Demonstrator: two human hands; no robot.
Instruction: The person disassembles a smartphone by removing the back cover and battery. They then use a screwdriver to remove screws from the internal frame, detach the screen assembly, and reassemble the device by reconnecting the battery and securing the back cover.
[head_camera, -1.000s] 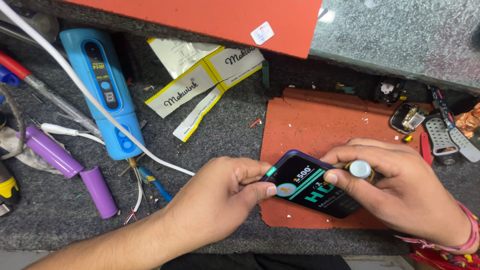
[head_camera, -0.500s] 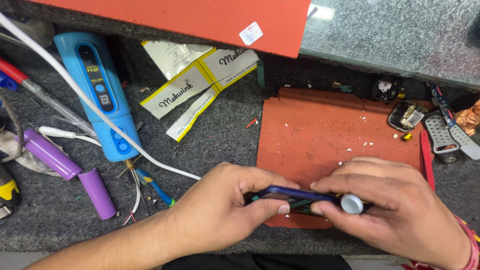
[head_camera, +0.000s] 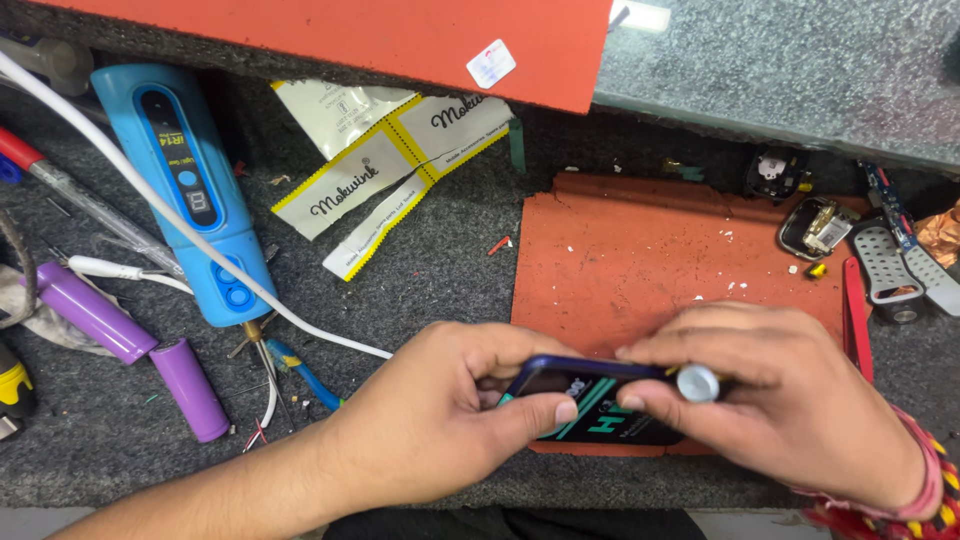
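Both hands hold a small dark rectangular device (head_camera: 590, 400) with green and white print, tilted on edge over the near side of an orange work mat (head_camera: 650, 250). My left hand (head_camera: 450, 420) grips its left end, thumb pressed on the front face. My right hand (head_camera: 780, 400) covers its right end and pinches a small round silver piece (head_camera: 697, 383) against the top edge. Most of the device's right half is hidden under my right fingers.
On the grey felt lie a blue handheld tool (head_camera: 190, 190) with a white cable (head_camera: 150, 200), two purple cylindrical cells (head_camera: 150, 350), white and yellow packets (head_camera: 390, 160), and small parts and a strap (head_camera: 880, 260) at the right. A large orange sheet (head_camera: 400, 40) overhangs the back.
The device went from lying face up, screen print visible, to tilted on its edge. Both hands closed in over it, and the silver piece moved from its face to its top edge.
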